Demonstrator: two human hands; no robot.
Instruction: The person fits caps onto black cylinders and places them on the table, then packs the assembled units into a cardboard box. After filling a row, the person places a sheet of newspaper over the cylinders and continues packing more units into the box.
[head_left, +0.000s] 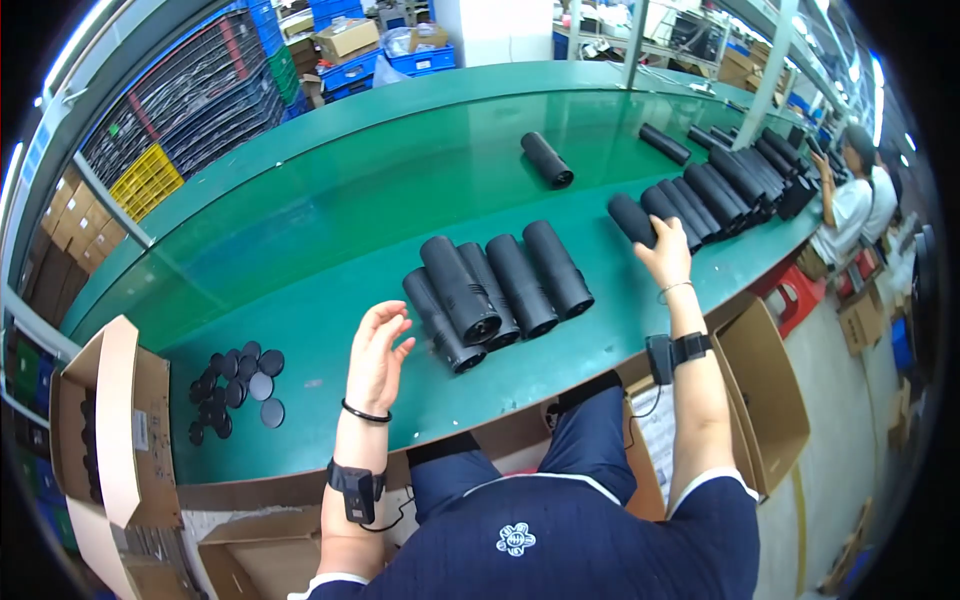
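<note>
Over on the right, my right hand [668, 255] has its fingers closed around the near end of a black cylinder [630, 217], beside a row of similar cylinders [708, 195]. My left hand [376, 350] is raised over the green workbench [330, 400] with nothing in it, its fingers bent and apart. Just right of it lies a small group of black cylinders [513, 285], one of them resting on top of others. Several black round discs [270, 362] are scattered loosely on the bench to the left of my left hand.
A single black cylinder [546, 160] lies on the green belt behind the bench, with another [664, 144] farther right. An open cardboard box [150, 430] stands at the left end, another [765, 390] by my right arm. Co-workers [845, 205] are at the far right near a red stool [795, 298].
</note>
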